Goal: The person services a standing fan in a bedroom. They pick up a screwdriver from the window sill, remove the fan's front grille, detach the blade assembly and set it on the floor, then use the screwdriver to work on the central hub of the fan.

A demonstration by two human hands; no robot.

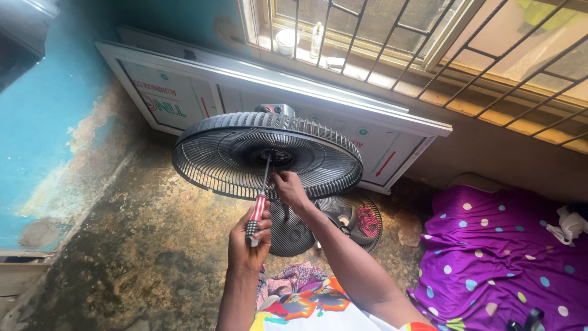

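Head view: left hand (248,240) grips screwdriver (260,202); right hand (289,189) touches fan grille (208,153).

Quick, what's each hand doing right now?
Left hand: closed around the screwdriver handle.
Right hand: fingers pinched at the fan guard; any held item too small to tell.

The screwdriver (258,205) has a red and white handle and a long thin metal rod. Its tip pokes into the middle of the round black fan grille (267,156), which tilts up over the floor.
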